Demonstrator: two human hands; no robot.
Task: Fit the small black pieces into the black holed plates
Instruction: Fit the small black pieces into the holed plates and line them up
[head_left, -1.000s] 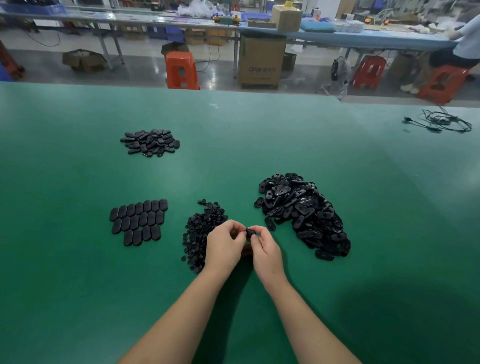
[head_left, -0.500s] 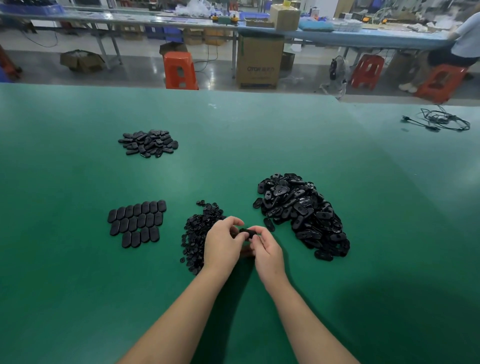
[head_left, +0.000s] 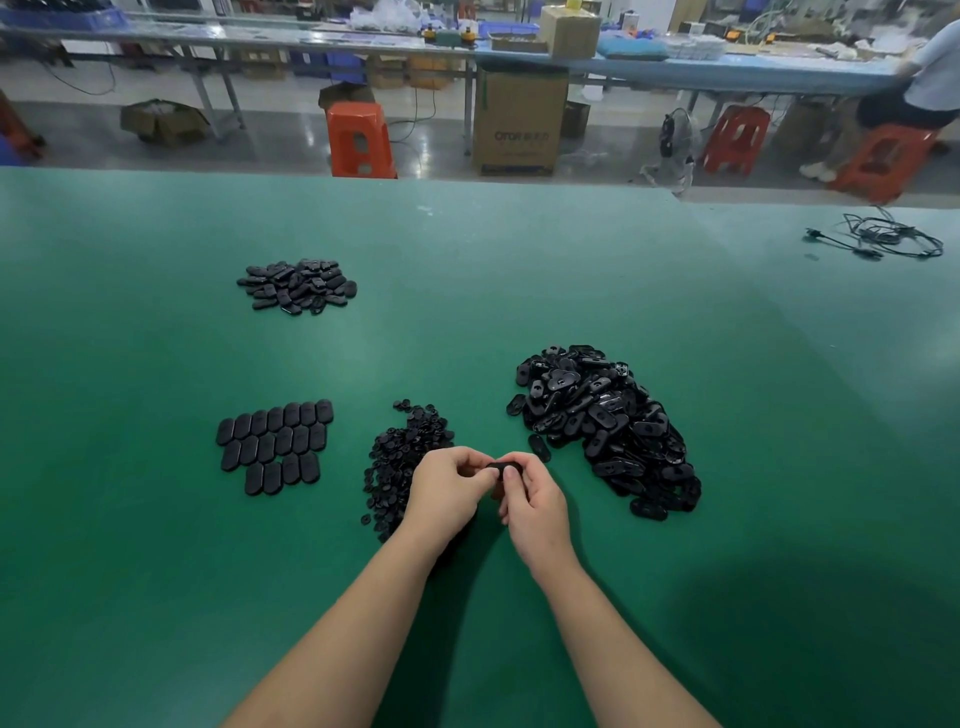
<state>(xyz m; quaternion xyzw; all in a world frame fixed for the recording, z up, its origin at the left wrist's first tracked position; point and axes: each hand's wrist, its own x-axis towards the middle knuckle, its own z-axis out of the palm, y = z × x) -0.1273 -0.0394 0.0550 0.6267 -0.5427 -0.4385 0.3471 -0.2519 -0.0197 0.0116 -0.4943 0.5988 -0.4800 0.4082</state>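
Two hands, my left grip (head_left: 449, 480) and right grip (head_left: 530, 499), pinch one black holed plate (head_left: 500, 466) together. Small black pieces (head_left: 402, 460) lie heaped near the counter (head_left: 156, 571) front edge.

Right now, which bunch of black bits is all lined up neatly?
The flat group of plates left of the hands, laid side by side in tidy rows. The other three are loose, jumbled heaps.

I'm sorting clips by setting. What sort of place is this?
Most likely a factory assembly floor. Heaps of identical black plates lie on a big green table, a long workbench with boxes runs behind, and orange stools stand on the floor.
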